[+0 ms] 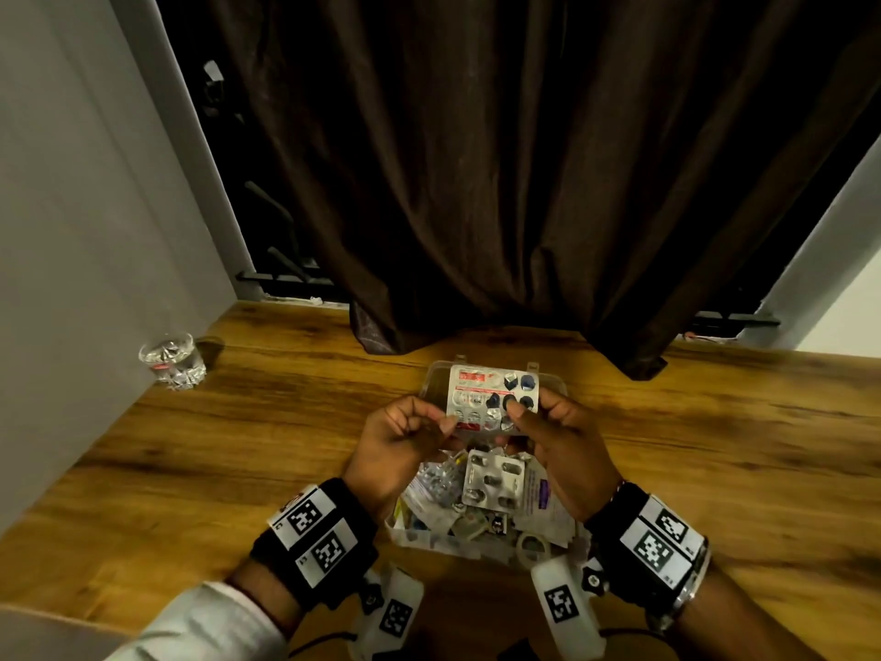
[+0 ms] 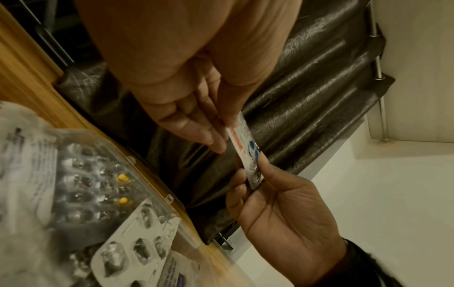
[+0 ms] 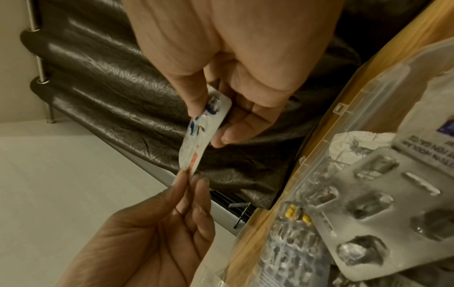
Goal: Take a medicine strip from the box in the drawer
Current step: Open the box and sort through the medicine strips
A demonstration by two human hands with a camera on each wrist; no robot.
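Both hands hold one medicine strip (image 1: 493, 398) in the air, just above the open box (image 1: 476, 508). The left hand (image 1: 405, 441) pinches the left edge of the strip between thumb and fingers. The right hand (image 1: 560, 441) grips the right edge, and its thumb (image 1: 517, 412) lies on the front face, over the blisters. In the head view the strip faces the camera: it is silver, with red print at the top left and some dark blue, torn blisters on the right part.

In the left wrist view the strip (image 2: 248, 149) shows almost edge-on, with the left fingers (image 2: 196, 134) on one end and the right hand (image 2: 282, 209) on the other end. In the right wrist view the strip (image 3: 203, 132) bends a little between the two hands.

The box is clear plastic and stands on the wooden tabletop (image 1: 238, 446), near the front edge. It is full of other strips and folded papers. A grey strip (image 1: 493, 479) with oval blisters lies on top, under the hands. I cannot see a drawer in any view.

A glass (image 1: 172, 360) stands on the far left of the tabletop, near the wall. A dark brown curtain (image 1: 524, 159) hangs behind the tabletop, and its lower end touches the wood just behind the box.
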